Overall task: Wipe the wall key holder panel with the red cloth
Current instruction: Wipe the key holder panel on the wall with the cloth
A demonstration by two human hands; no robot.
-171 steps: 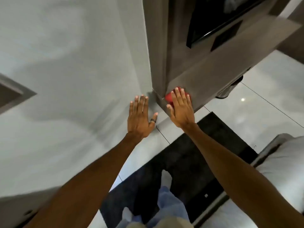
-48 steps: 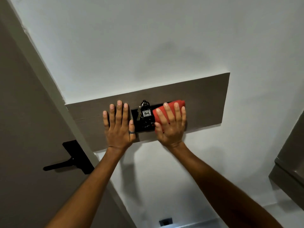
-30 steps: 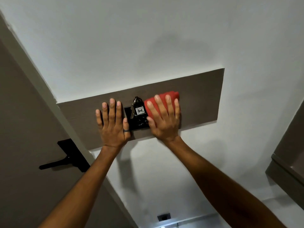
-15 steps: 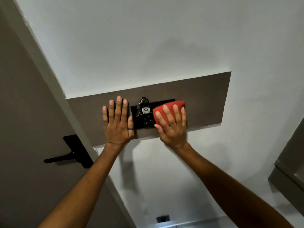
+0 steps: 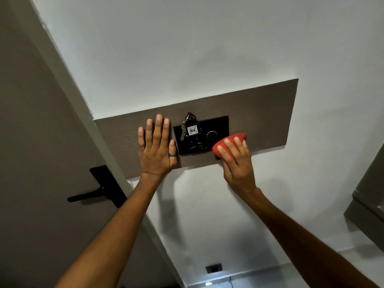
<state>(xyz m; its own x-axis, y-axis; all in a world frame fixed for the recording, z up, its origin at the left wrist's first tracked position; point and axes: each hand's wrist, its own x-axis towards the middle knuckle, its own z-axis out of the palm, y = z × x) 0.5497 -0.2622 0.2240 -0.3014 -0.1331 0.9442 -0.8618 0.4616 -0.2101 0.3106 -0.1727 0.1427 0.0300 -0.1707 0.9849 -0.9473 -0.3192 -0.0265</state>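
Note:
A long brown wood-grain key holder panel (image 5: 264, 113) is fixed to the white wall. At its middle sits a black plate (image 5: 216, 125) with a dial, and a bunch of keys with a "406" tag (image 5: 191, 129) hangs on it. My right hand (image 5: 236, 161) presses the folded red cloth (image 5: 228, 141) against the panel at the plate's lower right corner. My left hand (image 5: 156, 146) lies flat on the panel left of the plate, fingers spread, a ring on the thumb.
A brown door (image 5: 37, 163) with a black lever handle (image 5: 97, 191) stands to the left. A grey cabinet edge (image 5: 367, 200) juts in at the right. A small black wall socket (image 5: 214, 268) sits low on the white wall.
My right hand has slid the red cloth to the right and down, uncovering the black plate's dial. My left hand stays flat on the panel.

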